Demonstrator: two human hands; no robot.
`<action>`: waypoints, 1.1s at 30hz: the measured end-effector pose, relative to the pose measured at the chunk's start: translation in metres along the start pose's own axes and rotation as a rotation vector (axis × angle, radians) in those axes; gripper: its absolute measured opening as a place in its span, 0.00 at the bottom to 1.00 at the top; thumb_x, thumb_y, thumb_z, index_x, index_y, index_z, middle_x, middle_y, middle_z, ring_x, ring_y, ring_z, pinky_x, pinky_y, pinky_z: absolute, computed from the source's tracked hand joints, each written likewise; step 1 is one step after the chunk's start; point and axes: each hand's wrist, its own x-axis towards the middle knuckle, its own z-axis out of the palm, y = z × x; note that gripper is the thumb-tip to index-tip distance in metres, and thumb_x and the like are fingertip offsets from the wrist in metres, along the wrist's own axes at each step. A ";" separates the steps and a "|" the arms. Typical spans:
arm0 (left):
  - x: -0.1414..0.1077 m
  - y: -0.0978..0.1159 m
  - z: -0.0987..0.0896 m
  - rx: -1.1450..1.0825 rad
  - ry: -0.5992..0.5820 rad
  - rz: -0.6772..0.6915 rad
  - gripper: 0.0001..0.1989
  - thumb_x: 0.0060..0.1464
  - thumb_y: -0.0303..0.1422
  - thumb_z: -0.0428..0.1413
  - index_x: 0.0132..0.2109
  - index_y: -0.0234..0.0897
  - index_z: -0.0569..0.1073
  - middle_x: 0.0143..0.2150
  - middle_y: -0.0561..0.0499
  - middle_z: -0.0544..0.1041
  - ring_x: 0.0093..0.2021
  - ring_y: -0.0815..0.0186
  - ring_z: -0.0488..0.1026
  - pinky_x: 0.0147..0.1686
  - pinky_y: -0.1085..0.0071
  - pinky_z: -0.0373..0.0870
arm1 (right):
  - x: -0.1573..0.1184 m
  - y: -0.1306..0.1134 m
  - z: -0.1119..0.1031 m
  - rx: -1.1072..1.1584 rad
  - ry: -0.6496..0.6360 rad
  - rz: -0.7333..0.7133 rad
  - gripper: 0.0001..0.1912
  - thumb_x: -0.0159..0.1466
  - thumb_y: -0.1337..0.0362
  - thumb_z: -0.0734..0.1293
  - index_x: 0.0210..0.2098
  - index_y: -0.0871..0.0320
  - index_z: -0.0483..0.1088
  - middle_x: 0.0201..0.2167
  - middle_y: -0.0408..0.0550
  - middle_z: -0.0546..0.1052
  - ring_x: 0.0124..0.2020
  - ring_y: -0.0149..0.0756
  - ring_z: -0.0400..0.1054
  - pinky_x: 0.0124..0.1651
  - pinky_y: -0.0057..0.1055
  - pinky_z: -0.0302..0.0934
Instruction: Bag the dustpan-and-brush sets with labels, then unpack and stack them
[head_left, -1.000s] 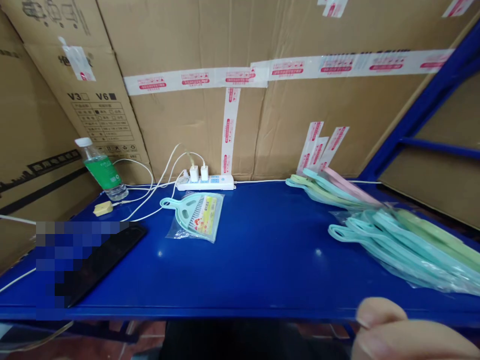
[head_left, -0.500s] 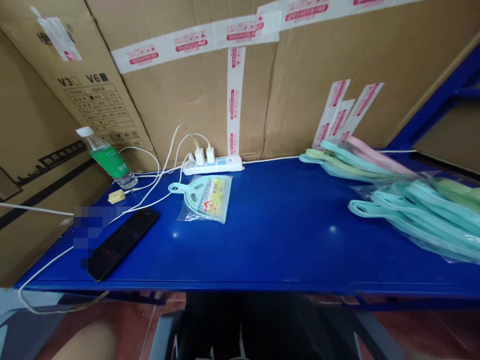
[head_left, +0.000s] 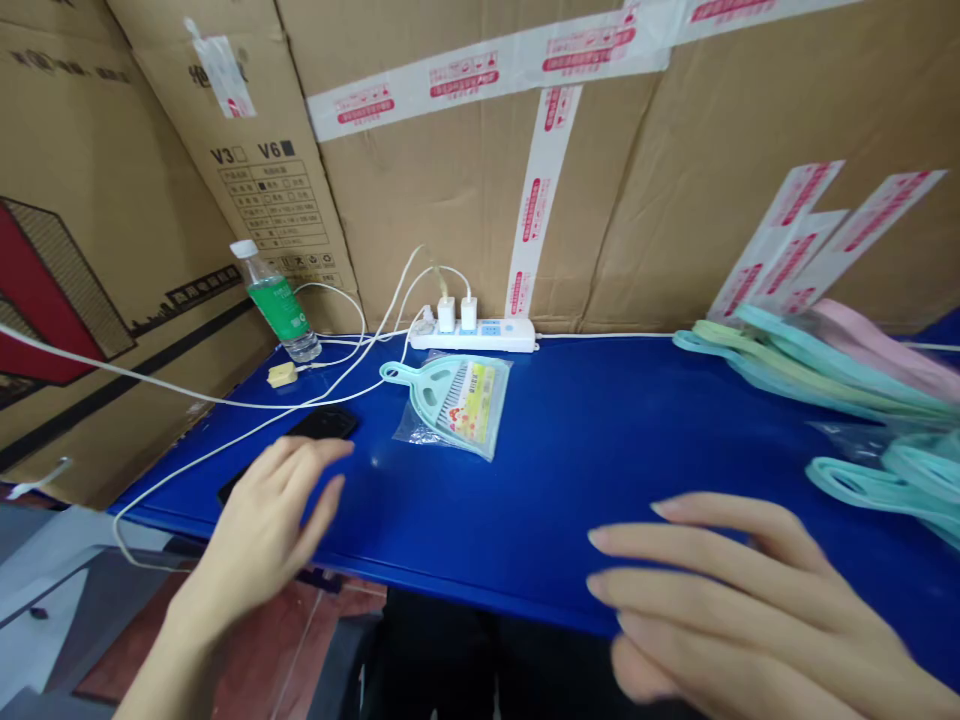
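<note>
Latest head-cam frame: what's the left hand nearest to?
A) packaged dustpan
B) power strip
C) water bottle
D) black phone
D. The fingertips of the left hand reach to the black phone, while the packaged dustpan lies farther off to the right.

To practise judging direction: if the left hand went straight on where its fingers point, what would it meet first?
The black phone, just beyond the left hand, though depth is unclear.
</note>
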 end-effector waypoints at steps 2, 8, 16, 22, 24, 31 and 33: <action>0.003 -0.013 0.004 0.002 0.032 0.008 0.17 0.67 0.38 0.40 0.47 0.39 0.72 0.42 0.44 0.78 0.44 0.58 0.75 0.46 0.61 0.73 | 0.023 0.011 0.008 0.024 -0.177 -0.099 0.09 0.71 0.68 0.61 0.36 0.51 0.70 0.30 0.36 0.81 0.36 0.31 0.76 0.50 0.36 0.65; 0.004 -0.029 0.024 0.045 -0.114 -0.061 0.20 0.64 0.41 0.42 0.52 0.34 0.69 0.49 0.39 0.78 0.51 0.52 0.73 0.50 0.55 0.70 | 0.035 0.039 0.032 -0.089 -0.288 -0.213 0.14 0.72 0.69 0.57 0.32 0.57 0.69 0.28 0.42 0.79 0.33 0.33 0.71 0.48 0.35 0.60; 0.007 -0.036 0.029 0.092 -0.167 -0.043 0.21 0.62 0.34 0.44 0.59 0.32 0.64 0.52 0.37 0.76 0.52 0.50 0.72 0.49 0.56 0.70 | 0.024 0.063 0.038 -0.179 -0.339 -0.170 0.13 0.71 0.71 0.58 0.34 0.59 0.71 0.31 0.46 0.78 0.33 0.35 0.68 0.44 0.35 0.59; 0.018 -0.052 0.032 0.144 -0.161 0.014 0.20 0.63 0.35 0.46 0.58 0.32 0.65 0.52 0.36 0.75 0.51 0.49 0.72 0.49 0.55 0.71 | 0.019 0.067 0.037 -0.205 -0.389 -0.118 0.14 0.72 0.69 0.56 0.36 0.60 0.71 0.32 0.47 0.77 0.35 0.37 0.69 0.44 0.36 0.58; 0.023 -0.049 0.031 0.144 -0.144 0.068 0.18 0.63 0.36 0.47 0.56 0.33 0.66 0.51 0.37 0.75 0.50 0.49 0.72 0.48 0.55 0.71 | 0.020 0.067 0.037 -0.202 -0.411 -0.098 0.15 0.72 0.69 0.56 0.33 0.59 0.70 0.30 0.47 0.76 0.32 0.37 0.68 0.41 0.35 0.58; 0.058 0.013 0.029 0.132 -0.074 0.446 0.06 0.62 0.29 0.52 0.39 0.34 0.73 0.42 0.42 0.76 0.41 0.56 0.74 0.41 0.61 0.72 | 0.017 0.064 0.020 -0.187 -0.424 -0.020 0.18 0.73 0.64 0.55 0.28 0.56 0.66 0.23 0.42 0.74 0.25 0.32 0.68 0.37 0.33 0.59; 0.073 0.032 0.031 0.130 -0.113 0.541 0.05 0.61 0.31 0.56 0.37 0.34 0.74 0.41 0.43 0.77 0.42 0.56 0.75 0.41 0.62 0.71 | 0.009 0.061 0.009 -0.195 -0.402 0.016 0.18 0.73 0.62 0.55 0.29 0.56 0.67 0.23 0.42 0.74 0.24 0.32 0.68 0.37 0.33 0.60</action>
